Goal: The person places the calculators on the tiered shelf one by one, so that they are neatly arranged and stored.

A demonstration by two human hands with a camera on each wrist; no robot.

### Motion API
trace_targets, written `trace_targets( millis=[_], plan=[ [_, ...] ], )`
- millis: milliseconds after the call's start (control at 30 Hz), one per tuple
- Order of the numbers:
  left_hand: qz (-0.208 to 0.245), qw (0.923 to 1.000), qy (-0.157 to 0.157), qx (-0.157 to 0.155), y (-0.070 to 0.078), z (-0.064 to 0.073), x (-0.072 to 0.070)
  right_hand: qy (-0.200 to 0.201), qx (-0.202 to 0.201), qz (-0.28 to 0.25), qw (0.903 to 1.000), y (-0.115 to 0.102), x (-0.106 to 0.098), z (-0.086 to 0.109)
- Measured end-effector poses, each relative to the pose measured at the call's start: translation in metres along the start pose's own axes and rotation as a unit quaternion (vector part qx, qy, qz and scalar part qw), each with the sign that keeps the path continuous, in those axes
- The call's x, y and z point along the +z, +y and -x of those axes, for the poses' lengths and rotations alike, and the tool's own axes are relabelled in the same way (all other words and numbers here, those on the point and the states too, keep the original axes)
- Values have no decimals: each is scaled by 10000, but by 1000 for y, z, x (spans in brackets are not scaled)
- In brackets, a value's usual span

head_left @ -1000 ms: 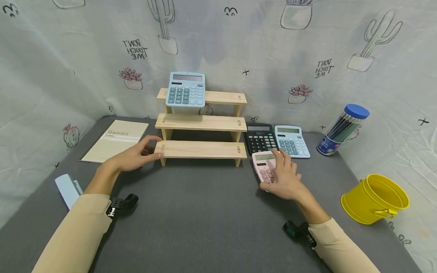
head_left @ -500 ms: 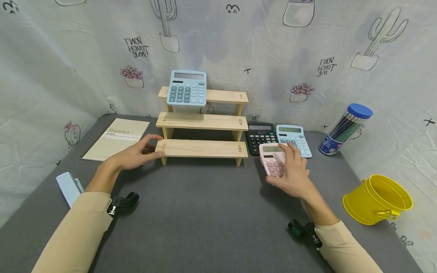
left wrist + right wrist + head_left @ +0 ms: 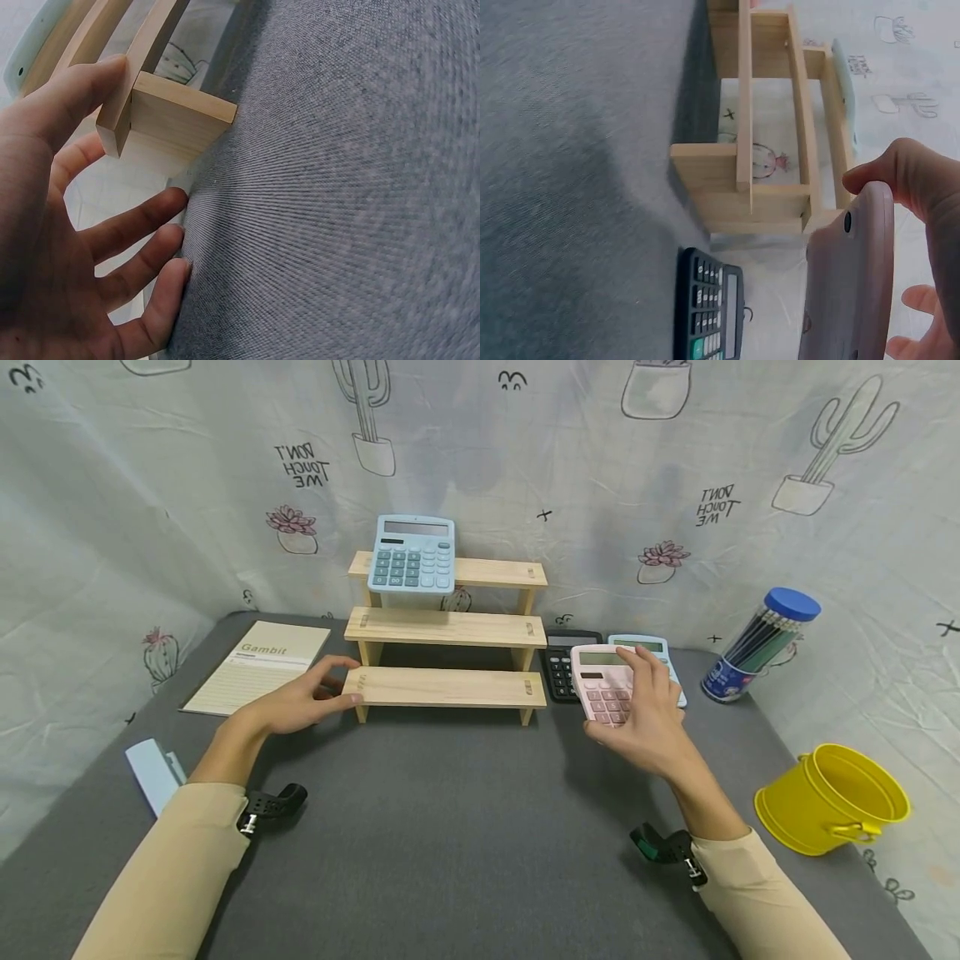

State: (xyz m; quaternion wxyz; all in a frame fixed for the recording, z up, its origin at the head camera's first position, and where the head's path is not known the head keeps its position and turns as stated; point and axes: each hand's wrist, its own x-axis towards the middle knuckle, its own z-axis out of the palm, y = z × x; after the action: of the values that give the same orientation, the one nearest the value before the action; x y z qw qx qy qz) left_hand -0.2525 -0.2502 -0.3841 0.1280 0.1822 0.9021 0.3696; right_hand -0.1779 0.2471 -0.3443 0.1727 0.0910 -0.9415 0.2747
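My right hand [image 3: 648, 718] holds a pink calculator [image 3: 604, 687] by its edges, thumb at the lower edge and fingers at the upper one. It is raised off the table, its back [image 3: 846, 281] showing in the right wrist view. At the left end of the lowest step of a three-step wooden display stand [image 3: 450, 687], my left hand [image 3: 303, 697] pinches the board between thumb and index finger; the other fingers spread beside it, tips near the cloth [image 3: 315, 195]. A light blue calculator [image 3: 412, 554] leans upright on the top step, towards the left.
Behind the pink calculator lie a black calculator [image 3: 559, 675] and another light blue calculator [image 3: 651, 644], both partly covered. A blue-lidded tub of pencils [image 3: 757, 647] and a yellow bucket [image 3: 828, 797] stand right. On the left are a Gambit notepad [image 3: 258, 668] and a pale blue stapler-like object [image 3: 155, 774].
My right hand has lifted the pink calculator off the table and tilted it up, moving slightly right and away from me. The left hand stays on the stand.
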Motion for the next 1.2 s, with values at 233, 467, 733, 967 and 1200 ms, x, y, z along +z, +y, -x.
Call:
trace_targets(
  millis=[233, 467, 733, 967, 1200],
  plan=[
    [-12, 10000, -9, -35, 1, 1, 1, 141, -93, -87, 9998, -7, 0, -8],
    [-71, 10000, -11, -17, 4, 1, 1, 307, -167, -117, 9993, -15, -4, -21],
    [-31, 10000, 0, -72, 3, 3, 2, 222, -217, -176, 9994, -33, -6, -46],
    [15, 9999, -20, -114, 3, 5, 2, 155, -362, -167, 9991, -49, -2, -67],
    [26, 10000, -33, -82, 3, 4, 1, 138, -381, -253, 9989, -65, 0, -89]
  ],
)
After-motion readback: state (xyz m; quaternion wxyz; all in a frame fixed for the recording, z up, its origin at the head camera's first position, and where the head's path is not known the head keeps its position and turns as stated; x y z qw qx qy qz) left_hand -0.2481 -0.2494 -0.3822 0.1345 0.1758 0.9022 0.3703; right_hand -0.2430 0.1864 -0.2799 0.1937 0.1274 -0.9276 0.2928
